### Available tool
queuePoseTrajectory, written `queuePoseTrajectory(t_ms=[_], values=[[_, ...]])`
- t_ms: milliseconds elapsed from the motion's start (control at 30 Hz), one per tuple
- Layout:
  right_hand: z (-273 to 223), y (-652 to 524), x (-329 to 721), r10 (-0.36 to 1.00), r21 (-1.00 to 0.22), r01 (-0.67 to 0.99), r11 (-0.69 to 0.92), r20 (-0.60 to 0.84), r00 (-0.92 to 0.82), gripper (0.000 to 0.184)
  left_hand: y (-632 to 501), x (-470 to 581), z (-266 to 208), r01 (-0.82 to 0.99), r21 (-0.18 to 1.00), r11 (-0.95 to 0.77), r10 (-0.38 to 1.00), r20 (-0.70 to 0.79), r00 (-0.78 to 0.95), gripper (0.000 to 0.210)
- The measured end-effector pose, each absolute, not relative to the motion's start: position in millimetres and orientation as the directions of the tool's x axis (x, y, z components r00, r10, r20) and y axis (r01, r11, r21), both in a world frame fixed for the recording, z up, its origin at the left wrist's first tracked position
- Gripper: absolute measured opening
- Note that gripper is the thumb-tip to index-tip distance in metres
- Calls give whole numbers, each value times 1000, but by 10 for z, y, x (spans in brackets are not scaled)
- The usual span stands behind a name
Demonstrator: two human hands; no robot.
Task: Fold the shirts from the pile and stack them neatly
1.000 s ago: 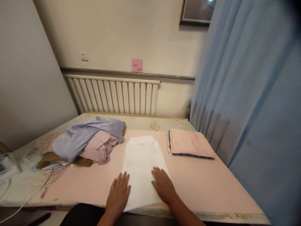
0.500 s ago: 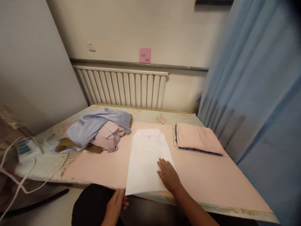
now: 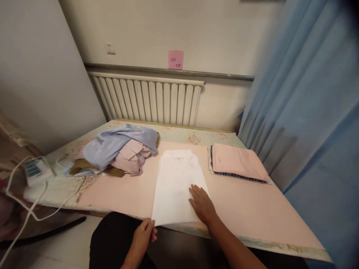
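A folded white shirt (image 3: 176, 186) lies flat on the pink cloth (image 3: 120, 198), its collar end away from me and its lower edge at the table's front. My left hand (image 3: 144, 231) pinches the shirt's near left corner between thumb and fingers. On the right side of the shirt, my right hand (image 3: 202, 203) rests palm down with its fingers stretched out.
Left of the shirt is a loose heap of clothes with a light blue ribbed garment (image 3: 109, 145) on top. To the right sits a stack of folded clothes (image 3: 238, 160), pink uppermost. A white power strip (image 3: 39, 172) with cables lies at the far left; a blue curtain (image 3: 303, 112) hangs right.
My left hand has shifted slightly up and right at the shirt's near left corner. The right hand stays flat on the shirt. The whole view has tilted a little.
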State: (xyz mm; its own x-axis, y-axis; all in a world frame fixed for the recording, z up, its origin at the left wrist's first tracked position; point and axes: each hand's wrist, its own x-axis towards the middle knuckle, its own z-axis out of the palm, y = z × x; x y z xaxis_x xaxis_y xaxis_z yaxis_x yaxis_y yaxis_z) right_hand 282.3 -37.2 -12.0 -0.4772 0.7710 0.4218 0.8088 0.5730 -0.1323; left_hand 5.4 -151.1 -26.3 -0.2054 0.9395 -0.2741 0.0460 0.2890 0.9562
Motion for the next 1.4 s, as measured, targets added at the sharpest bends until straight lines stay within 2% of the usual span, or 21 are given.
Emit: queuePoseTrajectory(t_ms=[133, 367, 567, 900, 1400], values=[[-109, -377, 2817, 785, -135, 817, 561, 402, -472, 46, -1521, 52, -280, 71, 959, 274, 945, -255, -204, 49], [-111, -376, 2816, 778, -141, 812, 567, 417, -471, 47, -1500, 44, -232, -29, 954, 297, 943, -298, -147, 43], [-121, -374, 2819, 778, -135, 812, 568, 410, -476, 47, -1503, 54, -181, -27, 956, 292, 940, -292, -174, 37], [-107, -380, 2819, 782, -131, 816, 563, 402, -476, 45, -1502, 23, -219, -119, 951, 286, 941, -302, -151, 41], [-103, -379, 2808, 783, -115, 821, 559, 396, -479, 45, -1469, 66, -274, -78, 956, 283, 946, -292, -142, 50]])
